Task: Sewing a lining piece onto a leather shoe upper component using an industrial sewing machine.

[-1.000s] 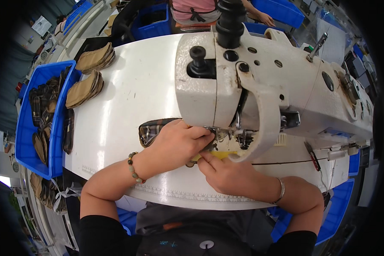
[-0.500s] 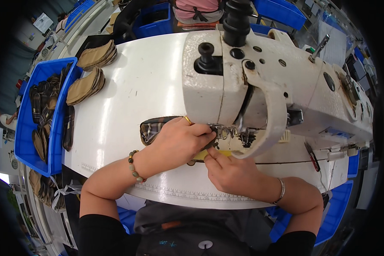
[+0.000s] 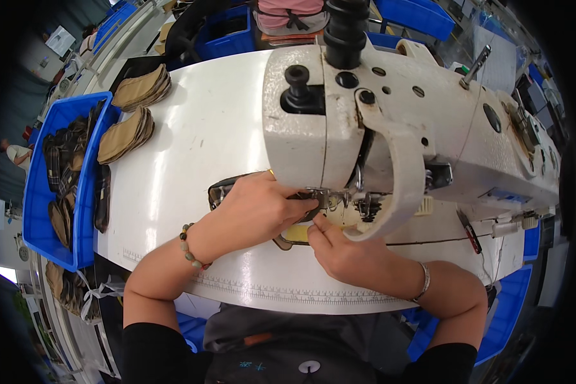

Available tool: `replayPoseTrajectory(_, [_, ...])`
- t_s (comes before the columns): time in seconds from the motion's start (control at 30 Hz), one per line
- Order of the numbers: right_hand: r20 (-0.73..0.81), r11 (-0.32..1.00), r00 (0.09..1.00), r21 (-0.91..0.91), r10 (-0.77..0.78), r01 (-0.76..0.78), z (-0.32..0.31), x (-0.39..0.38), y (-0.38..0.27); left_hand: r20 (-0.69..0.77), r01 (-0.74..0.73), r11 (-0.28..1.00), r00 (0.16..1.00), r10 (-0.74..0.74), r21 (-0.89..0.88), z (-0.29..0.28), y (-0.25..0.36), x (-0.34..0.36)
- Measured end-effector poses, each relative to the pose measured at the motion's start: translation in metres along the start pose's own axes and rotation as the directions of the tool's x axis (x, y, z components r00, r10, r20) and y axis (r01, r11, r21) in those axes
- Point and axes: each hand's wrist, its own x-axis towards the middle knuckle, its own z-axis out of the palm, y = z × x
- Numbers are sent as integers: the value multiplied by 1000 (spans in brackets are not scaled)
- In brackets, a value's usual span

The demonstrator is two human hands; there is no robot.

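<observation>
Our left hand (image 3: 260, 208) lies over the dark-edged cloth piece (image 3: 218, 194) at the sewing machine (image 3: 390, 134)'s left end, our right hand (image 3: 347, 254) just rightward; we cannot tell whether either pinches it. We judge it light, soft, best guided flat by its edges.

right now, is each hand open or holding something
Left hand: fingers bent over the plaid piece; whether they grip it cannot be told.
Right hand: fingers curled beside the yellow patch; hold cannot be told.
</observation>
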Motion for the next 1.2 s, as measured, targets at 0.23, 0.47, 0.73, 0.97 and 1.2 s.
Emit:
replayPoseTrajectory(0.23, [13, 1000, 1000, -3, -1, 1, 1, 0, 0, 26, -3, 999, 1000, 2, 38, -7, 3, 1])
replayPoseTrajectory(0.47, [65, 992, 992, -80, 108, -103, 7, 0, 1, -37, 21, 992, 999, -16, 124, -3, 1, 6])
replayPoseTrajectory(0.73, [-25, 996, 996, -24, 89, -90, 14, -1, 7, -49, 69, 992, 997, -64, 108, -12, 10, 8])
replayPoseTrajectory(0.97, [-88, 996, 992, 28, 90, -88, 19, -4, 9, 165, 128, 991, 979, -122, -28, -20, -2, 5])
replayPoseTrajectory(1.2, [99, 984, 980, 35, 172, -176, 10, -3, -1, 188, 174, 984, 966, -178, 34, -19, 2, 4])
